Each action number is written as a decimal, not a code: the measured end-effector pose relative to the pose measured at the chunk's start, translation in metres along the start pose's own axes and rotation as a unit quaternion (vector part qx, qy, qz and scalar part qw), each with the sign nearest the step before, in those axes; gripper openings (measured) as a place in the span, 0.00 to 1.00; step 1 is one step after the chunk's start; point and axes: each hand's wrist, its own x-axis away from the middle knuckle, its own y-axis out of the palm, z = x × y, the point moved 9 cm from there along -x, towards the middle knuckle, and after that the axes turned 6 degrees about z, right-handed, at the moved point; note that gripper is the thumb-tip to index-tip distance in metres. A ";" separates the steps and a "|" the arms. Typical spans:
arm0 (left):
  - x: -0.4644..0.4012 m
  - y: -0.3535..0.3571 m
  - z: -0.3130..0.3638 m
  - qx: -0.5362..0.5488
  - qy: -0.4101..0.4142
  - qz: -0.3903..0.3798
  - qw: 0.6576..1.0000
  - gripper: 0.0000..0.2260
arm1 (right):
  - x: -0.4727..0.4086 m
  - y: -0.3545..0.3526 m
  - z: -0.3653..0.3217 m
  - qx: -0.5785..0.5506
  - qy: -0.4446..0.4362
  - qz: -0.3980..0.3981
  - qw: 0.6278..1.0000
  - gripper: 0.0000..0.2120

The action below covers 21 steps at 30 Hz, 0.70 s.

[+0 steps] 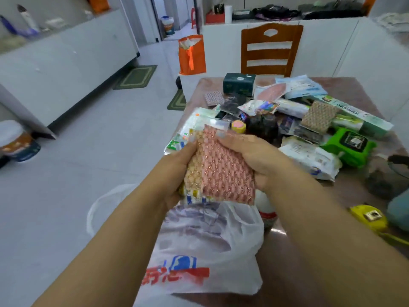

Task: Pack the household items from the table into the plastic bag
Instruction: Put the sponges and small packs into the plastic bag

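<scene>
Both hands hold a pack of glittery scouring sponges (223, 171), pink on the right and gold on the left, just above the white plastic bag (205, 247) with red and blue print. My left hand (177, 165) grips the pack's left edge. My right hand (254, 156) grips its right side, fingers curled over the top. The bag lies at the table's near left corner, its mouth under the sponges. Other household items are piled on the table behind: wipes pack (309, 160), green case (349, 147), dark green box (239, 84), brown sponge (319, 116).
A wooden chair (271, 49) stands at the far side of the pink-covered table (354, 89). A yellow tape measure (369, 218) and a white bottle (265, 209) lie near the right front. An orange bag (192, 55) stands on the floor beyond. Tiled floor lies to the left.
</scene>
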 end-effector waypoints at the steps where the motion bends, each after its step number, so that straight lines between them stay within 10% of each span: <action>1: 0.002 -0.013 -0.007 -0.041 -0.005 0.008 0.999 0.22 | 0.000 0.005 0.013 0.017 0.011 -0.011 1.000 0.15; 6: 0.013 -0.085 -0.036 -0.394 -0.053 0.107 0.911 0.28 | 0.000 0.005 0.093 0.088 0.102 0.010 0.991 0.16; 9: 0.010 -0.096 -0.024 -0.495 0.055 0.136 0.857 0.23 | -0.007 -0.009 0.128 0.165 0.085 0.078 0.979 0.25; 14: 0.024 -0.100 0.019 -0.643 0.283 0.274 0.656 0.22 | -0.008 -0.027 0.117 0.517 -0.014 0.154 0.842 0.38; 18: -0.001 -0.102 0.008 -0.640 0.246 0.206 0.698 0.26 | 0.004 -0.003 0.078 0.705 -0.091 0.154 0.686 0.29; 21: -0.010 -0.080 0.010 -0.579 0.265 0.148 0.757 0.21 | -0.005 0.006 0.041 0.697 -0.126 0.184 0.681 0.18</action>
